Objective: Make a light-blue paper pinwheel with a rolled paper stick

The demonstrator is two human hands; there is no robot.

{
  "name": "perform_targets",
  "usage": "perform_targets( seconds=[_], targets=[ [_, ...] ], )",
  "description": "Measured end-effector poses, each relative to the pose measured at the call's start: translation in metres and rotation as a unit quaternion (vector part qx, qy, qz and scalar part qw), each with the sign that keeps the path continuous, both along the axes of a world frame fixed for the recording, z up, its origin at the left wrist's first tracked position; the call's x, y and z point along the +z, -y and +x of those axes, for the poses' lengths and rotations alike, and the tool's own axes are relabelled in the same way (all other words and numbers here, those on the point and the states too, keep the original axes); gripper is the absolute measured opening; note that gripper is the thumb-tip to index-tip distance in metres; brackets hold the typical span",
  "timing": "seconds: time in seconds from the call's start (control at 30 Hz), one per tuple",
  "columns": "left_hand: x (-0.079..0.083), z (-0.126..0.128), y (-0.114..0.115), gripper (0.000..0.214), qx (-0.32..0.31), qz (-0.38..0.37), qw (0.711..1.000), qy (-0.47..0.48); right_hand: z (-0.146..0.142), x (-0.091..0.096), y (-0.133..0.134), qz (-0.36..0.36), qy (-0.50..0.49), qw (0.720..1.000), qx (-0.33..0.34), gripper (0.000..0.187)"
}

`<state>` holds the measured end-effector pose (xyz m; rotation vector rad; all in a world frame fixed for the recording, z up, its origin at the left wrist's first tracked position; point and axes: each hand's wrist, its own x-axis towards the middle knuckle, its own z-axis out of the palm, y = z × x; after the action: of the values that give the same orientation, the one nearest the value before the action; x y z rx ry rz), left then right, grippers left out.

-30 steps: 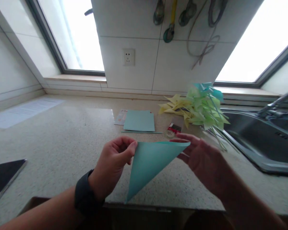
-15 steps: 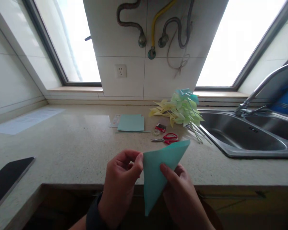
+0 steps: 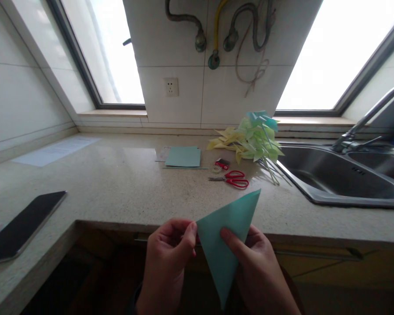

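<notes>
A teal sheet of paper, folded to a triangle, is held up between both hands just in front of the counter edge. My left hand pinches its left corner between thumb and forefinger. My right hand grips the right side, thumb flat on the front face, the other fingers hidden behind. Beyond the paper, red-handled scissors lie on the counter, with a small red and black box and a roll of tape behind them. A stack of pale teal paper lies farther left, a thin stick along its front.
Yellow, green and blue paper pinwheels on sticks are heaped at the back, beside the steel sink and its tap. A dark tablet-like device rests at left on the counter. Behind it lies a printed sheet.
The paper's loose upper edge now lies flat, giving a cleaner triangle with its lower tip farther down and right. Both hands keep their grip. My view has tilted down and shifted left.
</notes>
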<state>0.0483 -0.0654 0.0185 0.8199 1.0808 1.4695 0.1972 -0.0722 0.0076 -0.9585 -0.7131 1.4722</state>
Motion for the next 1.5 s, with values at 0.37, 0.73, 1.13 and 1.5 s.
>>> perform_targets(
  seconds=[0.37,0.73,1.13,1.5],
  targets=[
    [-0.001,-0.016,0.033,0.015,-0.014,-0.039,0.999,0.010,-0.001,-0.001,0.023,-0.027,0.082,0.996,0.003,0.034],
    [-0.001,-0.018,0.042,0.014,-0.021,-0.051,0.998,0.005,-0.003,0.002,0.034,-0.077,0.070,0.995,0.002,0.039],
    [-0.003,-0.020,0.043,0.015,-0.006,0.029,0.998,-0.047,0.001,-0.008,0.033,-0.082,0.075,0.994,0.007,0.038],
    [-0.009,-0.022,0.040,0.026,0.009,0.077,0.987,-0.140,-0.005,-0.004,0.031,-0.082,0.051,0.995,0.008,0.036]
  ],
)
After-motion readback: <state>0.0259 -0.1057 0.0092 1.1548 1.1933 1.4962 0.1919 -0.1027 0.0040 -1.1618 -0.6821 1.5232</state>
